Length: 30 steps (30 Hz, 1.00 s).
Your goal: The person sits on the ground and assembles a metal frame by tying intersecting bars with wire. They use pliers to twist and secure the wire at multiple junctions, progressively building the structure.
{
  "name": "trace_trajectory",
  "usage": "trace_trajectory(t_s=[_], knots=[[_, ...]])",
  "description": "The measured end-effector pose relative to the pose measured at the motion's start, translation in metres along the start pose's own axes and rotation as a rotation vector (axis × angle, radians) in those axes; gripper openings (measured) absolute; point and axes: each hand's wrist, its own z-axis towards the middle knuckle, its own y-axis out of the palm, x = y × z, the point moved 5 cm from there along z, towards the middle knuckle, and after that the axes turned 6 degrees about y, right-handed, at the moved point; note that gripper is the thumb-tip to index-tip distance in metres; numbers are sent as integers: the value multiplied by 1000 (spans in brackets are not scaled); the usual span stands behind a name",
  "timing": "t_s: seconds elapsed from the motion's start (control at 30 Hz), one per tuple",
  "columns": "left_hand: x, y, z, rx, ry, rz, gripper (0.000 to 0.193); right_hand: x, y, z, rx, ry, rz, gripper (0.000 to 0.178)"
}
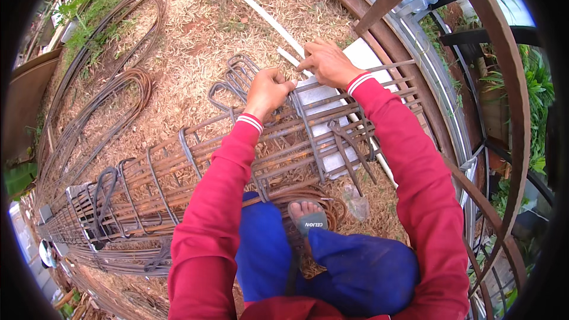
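Both my hands are above the far edge of a long rebar cage [278, 157]. My left hand [267, 92] is closed, thumb and fingers pinched close to a stirrup [307, 130]; what they pinch is too small to make out. To its right, my right hand [331, 66] curls with fingers bent together beside a white strip [271, 22]; whether it grips the strip or something thinner cannot be told. Pincers [340, 137] lie across the bars, handles toward me. Several loose bent stirrups [242, 74] rest just beyond my left hand.
Coils of rebar [139, 86] lie on the straw-covered ground at left. A white board [333, 163] sits under the cage's right end. Brown curved metal bars [517, 83] rise at right. Near my sandalled foot [307, 216] are a wire coil [335, 204] and a clear plastic piece [357, 204].
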Motion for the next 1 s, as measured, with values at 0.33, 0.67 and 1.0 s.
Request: trace_trajectory(t_s=[0.33,0.67,1.0], knots=[[4,-1,10,22,-33,-47,29,11,12,22,-570,267,165,22],[12,0,7,31,-45,-75,28,9,10,-2,-534,256,262,34],[11,0,9,60,-17,-32,30,-25,-16,-60,65,309,35,18]])
